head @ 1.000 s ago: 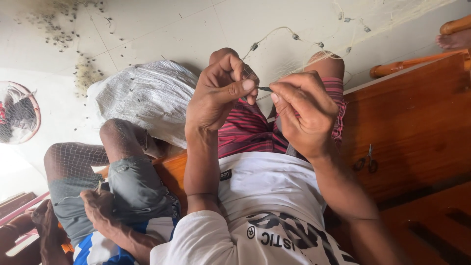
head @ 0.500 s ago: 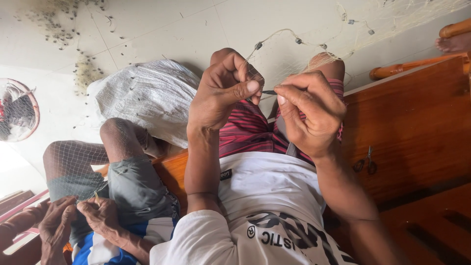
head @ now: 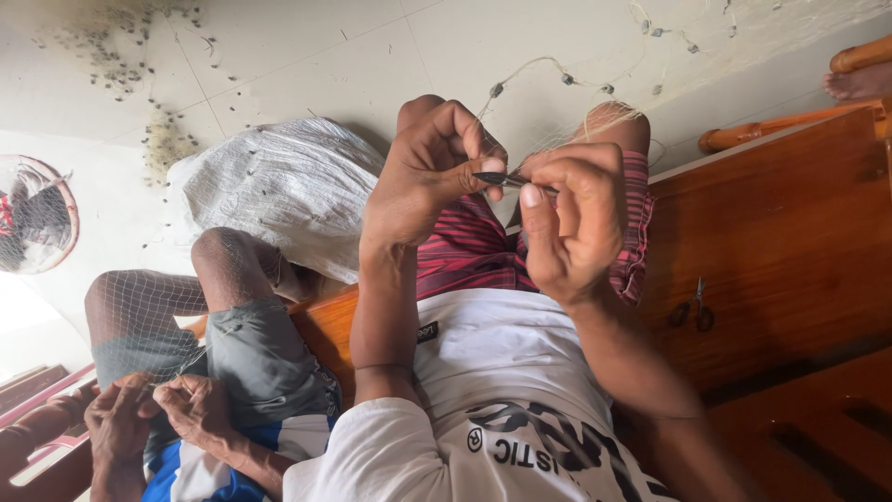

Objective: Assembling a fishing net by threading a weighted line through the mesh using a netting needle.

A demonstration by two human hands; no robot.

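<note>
1. Right now my left grip (head: 429, 177) pinches the dark tip of a slim netting needle (head: 502, 178) between thumb and forefinger.
2. My right grip (head: 569, 223) is curled shut round the needle's other end, thumb pressed on top, just beside the left.
3. Fine pale net line (head: 534, 67) with small dark weights loops from the needle over my raised knees.
4. Beside me, another person's hands (head: 158, 414) work netting on their lap.
5. A white sack (head: 279, 191) lies on the floor beyond; small scissors (head: 695, 307) rest on the wooden bench (head: 790, 232).
</note>
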